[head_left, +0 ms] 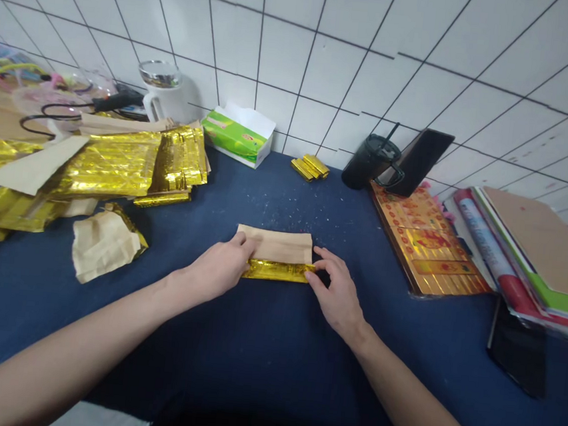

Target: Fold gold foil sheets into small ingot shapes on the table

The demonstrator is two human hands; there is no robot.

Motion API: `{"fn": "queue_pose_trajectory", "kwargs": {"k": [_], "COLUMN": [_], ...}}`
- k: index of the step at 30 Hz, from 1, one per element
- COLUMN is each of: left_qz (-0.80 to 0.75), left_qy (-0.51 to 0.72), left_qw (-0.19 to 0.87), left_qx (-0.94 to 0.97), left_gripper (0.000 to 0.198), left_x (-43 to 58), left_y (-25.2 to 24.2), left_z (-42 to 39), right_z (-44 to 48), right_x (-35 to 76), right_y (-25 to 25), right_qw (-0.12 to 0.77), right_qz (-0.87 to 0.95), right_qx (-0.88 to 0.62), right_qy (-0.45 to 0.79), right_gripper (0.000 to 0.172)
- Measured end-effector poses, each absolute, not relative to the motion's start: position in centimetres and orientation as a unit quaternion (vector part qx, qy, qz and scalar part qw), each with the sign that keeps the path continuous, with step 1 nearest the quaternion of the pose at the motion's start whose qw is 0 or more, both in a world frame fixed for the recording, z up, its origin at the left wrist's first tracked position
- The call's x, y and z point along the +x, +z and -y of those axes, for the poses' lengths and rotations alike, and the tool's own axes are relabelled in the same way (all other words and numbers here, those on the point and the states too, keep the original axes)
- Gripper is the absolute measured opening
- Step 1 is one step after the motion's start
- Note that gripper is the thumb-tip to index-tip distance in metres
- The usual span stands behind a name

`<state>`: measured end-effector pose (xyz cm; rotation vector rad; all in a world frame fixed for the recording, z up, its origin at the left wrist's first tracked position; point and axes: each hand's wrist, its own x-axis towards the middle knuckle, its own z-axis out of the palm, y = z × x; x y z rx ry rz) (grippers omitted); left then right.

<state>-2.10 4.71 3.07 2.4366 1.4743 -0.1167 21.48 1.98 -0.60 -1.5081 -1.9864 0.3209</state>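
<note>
Both hands were down at the middle of the work, right over the dark blue cloth-covered table (231,348). And there was the piece itself, a rectangular sheet of tan paper (283,245), lying between them with a shiny gold foil band (278,271) along its near edge! Left hand (223,265) had its fingers bunched narrow over the left end, holding it; right hand (337,290) met the other end, thumb and forefinger nearly together on the gold corner, its remaining fingers loosely curled.

What step was this? Folding or rolling, by the look of it: foil showed in front, plain tan lay flat behind, so the turn was probably only part done. Next came a call for matched pressure at both ends, keeping the band straight while the tan part was taken in.

Farther off, small gold foil rolls (310,167) lay near the wall, while a glittering heap of gold foil pieces (112,163) sprawled to the left.
</note>
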Motion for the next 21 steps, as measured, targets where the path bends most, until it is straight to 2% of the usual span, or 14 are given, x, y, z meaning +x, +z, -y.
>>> {"fn": "queue_pose_trajectory", "kwargs": {"k": [5,10,18,21], "left_qz": [-0.514,-0.517,-0.522,-0.525], "left_qy": [-0.050,-0.044,-0.006,0.018], "left_qw": [0.154,0.164,0.192,0.226], "left_qx": [0.843,0.839,0.831,0.820], "left_gripper": [0.017,0.026,0.011,0.026], "left_x": [-2.0,-2.2,-2.3,-2.6], "left_y": [3.2,3.2,2.8,2.9], "left_z": [-4.8,-4.8,-5.1,-5.4], "right_z": [-1.5,-1.4,-1.1,-0.8], "right_x": [21.3,21.3,20.8,20.7], "right_y": [0.0,-0.2,0.4,0.5], "right_qw": [0.344,0.319,0.276,0.253], "right_qz": [0.772,0.708,0.689,0.697], "right_qx": [-0.527,-0.602,-0.645,-0.651], "right_qy": [0.089,0.186,0.181,0.161], "right_gripper": [0.006,0.011,0.013,0.013]}}
